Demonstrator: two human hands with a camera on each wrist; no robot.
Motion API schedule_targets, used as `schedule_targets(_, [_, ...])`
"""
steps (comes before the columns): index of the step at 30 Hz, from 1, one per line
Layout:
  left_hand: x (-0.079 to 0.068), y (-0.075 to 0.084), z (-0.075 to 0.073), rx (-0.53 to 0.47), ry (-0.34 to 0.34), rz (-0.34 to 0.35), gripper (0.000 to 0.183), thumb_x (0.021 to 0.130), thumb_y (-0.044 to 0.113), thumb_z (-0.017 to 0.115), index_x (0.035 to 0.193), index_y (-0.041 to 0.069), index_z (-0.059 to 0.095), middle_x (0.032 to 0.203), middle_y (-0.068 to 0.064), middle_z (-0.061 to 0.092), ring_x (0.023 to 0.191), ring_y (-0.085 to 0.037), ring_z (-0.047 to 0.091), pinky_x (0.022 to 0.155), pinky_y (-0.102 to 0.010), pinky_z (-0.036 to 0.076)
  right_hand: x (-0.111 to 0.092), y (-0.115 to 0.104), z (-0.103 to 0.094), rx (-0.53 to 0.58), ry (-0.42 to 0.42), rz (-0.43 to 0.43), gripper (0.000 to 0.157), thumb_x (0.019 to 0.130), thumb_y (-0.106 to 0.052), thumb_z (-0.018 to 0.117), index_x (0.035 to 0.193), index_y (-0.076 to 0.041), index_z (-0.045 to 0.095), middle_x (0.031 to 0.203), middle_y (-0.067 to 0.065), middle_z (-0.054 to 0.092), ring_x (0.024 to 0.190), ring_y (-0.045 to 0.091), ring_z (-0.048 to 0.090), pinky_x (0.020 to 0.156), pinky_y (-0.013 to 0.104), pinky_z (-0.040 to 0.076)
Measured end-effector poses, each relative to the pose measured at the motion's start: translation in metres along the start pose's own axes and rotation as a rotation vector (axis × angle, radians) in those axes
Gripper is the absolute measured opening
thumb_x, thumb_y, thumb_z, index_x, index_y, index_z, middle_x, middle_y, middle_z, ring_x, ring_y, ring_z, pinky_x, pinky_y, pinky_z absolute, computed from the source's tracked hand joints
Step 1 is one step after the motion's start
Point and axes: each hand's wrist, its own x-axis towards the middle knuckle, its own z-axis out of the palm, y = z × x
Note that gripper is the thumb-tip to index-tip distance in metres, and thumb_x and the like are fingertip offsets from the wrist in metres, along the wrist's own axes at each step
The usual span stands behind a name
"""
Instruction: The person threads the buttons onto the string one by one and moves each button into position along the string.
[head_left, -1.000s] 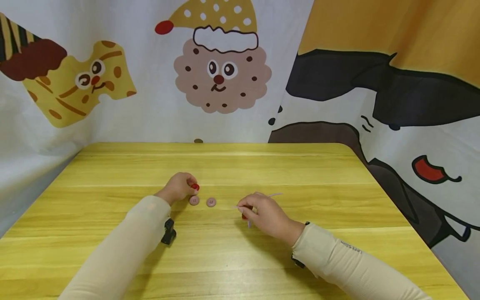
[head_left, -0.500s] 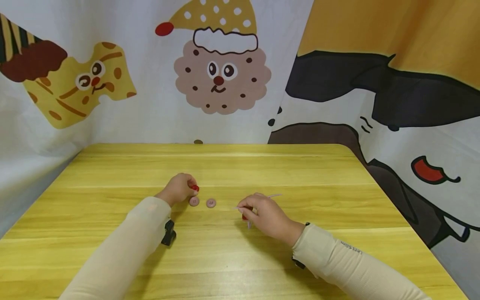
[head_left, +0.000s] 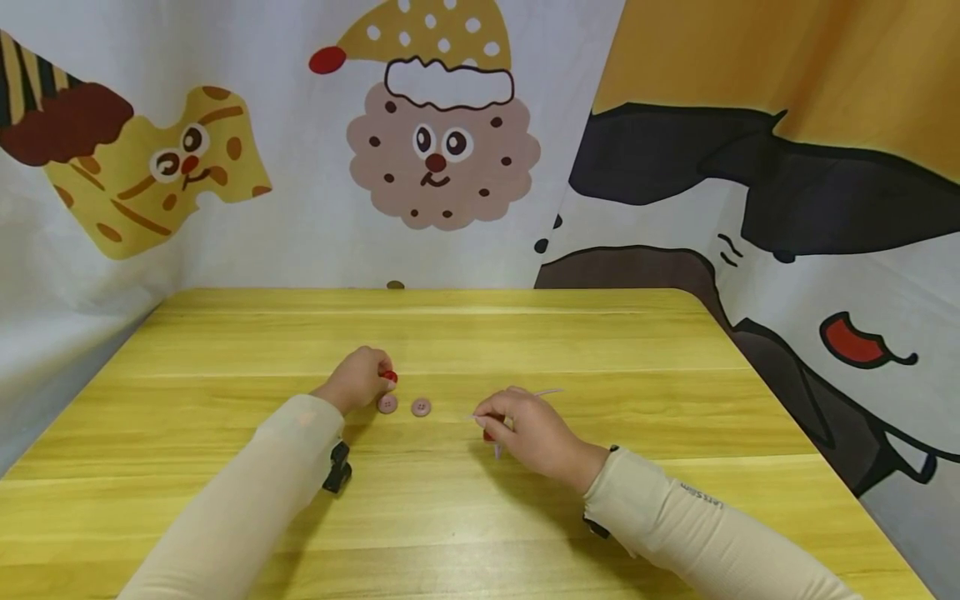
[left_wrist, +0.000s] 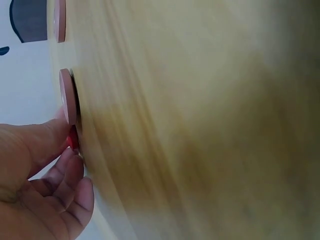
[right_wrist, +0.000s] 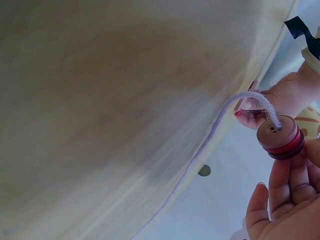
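Note:
My left hand [head_left: 356, 380] is at the left middle of the table, pinching a red button [head_left: 389, 377] between thumb and fingers. Just in front of it a pink button [head_left: 387, 404] lies flat, with a second pink button [head_left: 422, 407] to its right. In the left wrist view the nearer pink button [left_wrist: 68, 97] partly hides the red one. Further right, my right hand [head_left: 534, 429] holds a small stack of buttons [right_wrist: 281, 137], pink on top with red and dark red below. A pale purple cord [right_wrist: 245, 94] comes out of the top pink button and trails down.
The wood-patterned table [head_left: 450, 517] reaches back to a curtain [head_left: 285, 242] printed with cartoon figures. One end of the cord shows behind my right hand. Black straps are on both wrists.

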Motion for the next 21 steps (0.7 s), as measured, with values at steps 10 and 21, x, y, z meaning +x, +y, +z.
schedule_targets(10, [-0.0010,0.0009,-0.0003,-0.024,0.027,-0.006,0.015,0.090,0.008,0.067,0.098,-0.003,0.060,0.090,-0.014,0.061,0.079,-0.023,0.053,0.070,-0.032,0.046,0.0001,0.0020,0.0003,0.000,-0.001,-0.011,0.013,0.096,-0.017,0.061,0.098,-0.008,0.071,0.074,-0.011,0.060,0.079,0.005,0.052,0.073,0.027,0.048])
schedule_targets(21, [-0.0003,0.0012,-0.0025,-0.094,0.087,-0.018,0.025,0.086,0.006,0.066,0.106,-0.007,0.061,0.099,-0.019,0.064,0.084,-0.026,0.056,0.073,-0.034,0.049,0.0001,0.0012,-0.0001,-0.006,0.002,-0.003,0.012,0.096,-0.017,0.061,0.099,-0.010,0.071,0.076,-0.012,0.060,0.078,0.004,0.052,0.073,0.026,0.048])
